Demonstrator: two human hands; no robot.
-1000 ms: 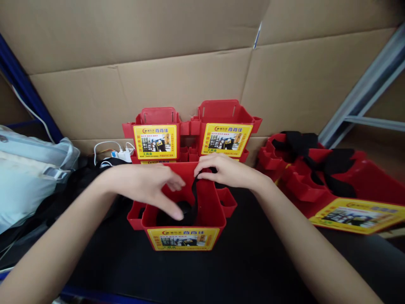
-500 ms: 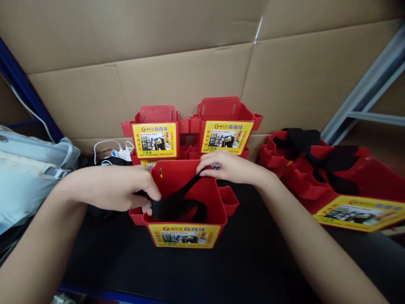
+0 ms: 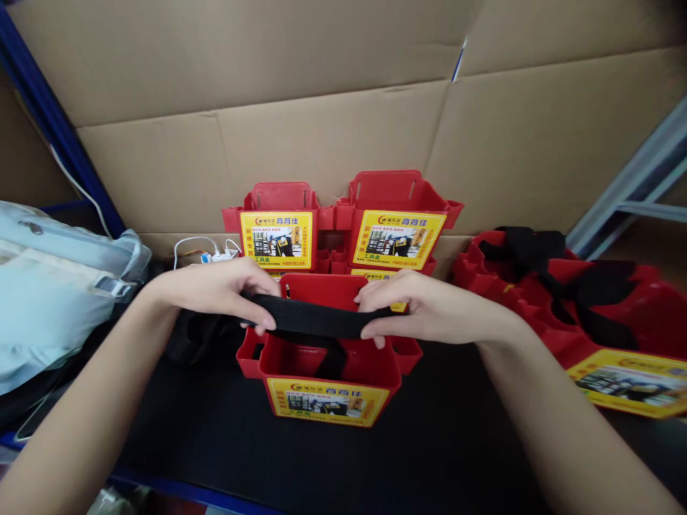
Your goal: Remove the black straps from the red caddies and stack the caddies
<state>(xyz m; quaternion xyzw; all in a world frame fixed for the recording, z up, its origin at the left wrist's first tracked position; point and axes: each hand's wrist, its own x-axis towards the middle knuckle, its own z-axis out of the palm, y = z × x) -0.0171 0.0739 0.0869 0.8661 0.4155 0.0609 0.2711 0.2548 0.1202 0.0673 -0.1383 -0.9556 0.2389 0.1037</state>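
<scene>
A black strap [image 3: 316, 320] stretches nearly level between my two hands, above a red plastic tool box [image 3: 330, 286] with a yellow label on its front. My left hand [image 3: 225, 297] pinches the strap's left end between thumb and fingers. At the other end, my right hand [image 3: 408, 307] grips the strap with its thumb underneath. Part of the strap hangs down into the box, whose back wall rises behind the strap. Small side pockets stick out left and right of the box. My hands and the strap hide part of its rim.
Behind stand stacked red boxes, one at left [image 3: 282, 197] and one at right [image 3: 391, 189]. More red boxes with black straps [image 3: 606, 304] lie at right. A pale blue bag [image 3: 54, 286] and white chargers [image 3: 220, 250] are at left. The black tabletop [image 3: 343, 465] has a blue front edge.
The strap, slanting into the box before, is now drawn up and held level above it. My left hand has risen, and my right hand now has its thumb under the strap.
</scene>
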